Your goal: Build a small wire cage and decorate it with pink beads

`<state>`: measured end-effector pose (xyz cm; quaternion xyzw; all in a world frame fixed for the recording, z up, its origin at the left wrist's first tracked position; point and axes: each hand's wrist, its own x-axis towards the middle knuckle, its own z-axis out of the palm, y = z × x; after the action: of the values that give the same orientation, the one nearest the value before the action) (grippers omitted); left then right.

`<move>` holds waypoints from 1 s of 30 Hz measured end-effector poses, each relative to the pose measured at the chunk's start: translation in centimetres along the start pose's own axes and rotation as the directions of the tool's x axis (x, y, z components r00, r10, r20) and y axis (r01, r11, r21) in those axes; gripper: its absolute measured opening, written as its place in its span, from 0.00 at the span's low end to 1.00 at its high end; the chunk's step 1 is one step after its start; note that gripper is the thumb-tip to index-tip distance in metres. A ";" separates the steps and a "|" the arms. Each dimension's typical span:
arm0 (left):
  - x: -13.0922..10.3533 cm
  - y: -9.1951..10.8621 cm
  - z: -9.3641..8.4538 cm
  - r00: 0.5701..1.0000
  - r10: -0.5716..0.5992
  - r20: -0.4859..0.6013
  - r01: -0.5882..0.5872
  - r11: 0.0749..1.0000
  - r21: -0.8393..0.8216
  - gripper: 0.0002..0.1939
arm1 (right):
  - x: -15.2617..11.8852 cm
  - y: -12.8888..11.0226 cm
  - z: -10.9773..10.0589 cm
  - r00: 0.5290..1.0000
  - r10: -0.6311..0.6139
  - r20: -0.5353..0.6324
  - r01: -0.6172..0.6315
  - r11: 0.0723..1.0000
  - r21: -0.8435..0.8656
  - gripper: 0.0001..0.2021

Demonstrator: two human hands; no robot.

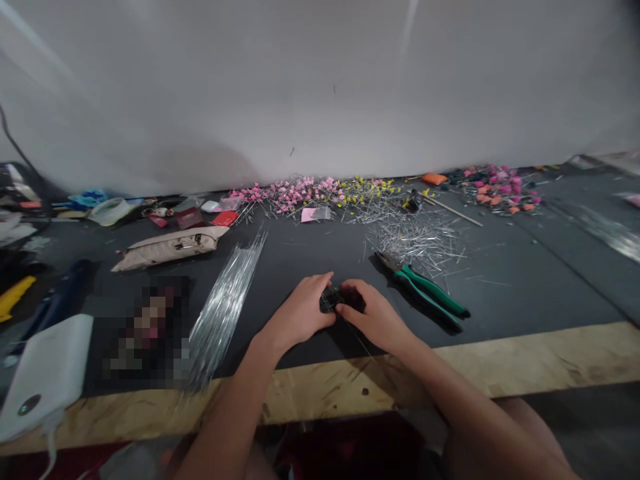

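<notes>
A small dark lump [329, 301] with thin bright strands on it sits between my hands, above the dark tabletop. My left hand [305, 308] curls round its left side with thumb and fingers. From the other side, my right hand [373, 312] closes on it with bent fingers and thumb. A thin wire [363, 343] runs from under the right hand toward the table's front edge. Exactly what the lump is cannot be made out. Green-handled pliers [425, 290] lie right of my right hand. A bundle of straight silvery wires [225, 300] lies left of my left hand.
Along the wall lie pink-tipped wires [300, 193], yellow-tipped wires [370, 190] and magenta and orange ones [505, 190]. A pile of short wires [420, 240] is behind the pliers. At left are a beige pouch [170, 248] and a white power bank [47, 377] with a cable.
</notes>
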<state>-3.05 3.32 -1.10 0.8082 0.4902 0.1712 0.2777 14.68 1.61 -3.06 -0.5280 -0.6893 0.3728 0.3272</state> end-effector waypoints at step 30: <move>1.8 -1.8 -2.0 0.957 -0.181 -0.227 0.180 0.983 -0.023 0.20 | 0.9 2.0 -7.9 0.959 0.132 -0.251 -0.022 0.916 0.400 0.19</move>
<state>-4.58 6.15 -0.62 0.7348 0.5904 0.2372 0.2350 22.08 4.12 -0.70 -0.5246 -0.5274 0.4400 0.5030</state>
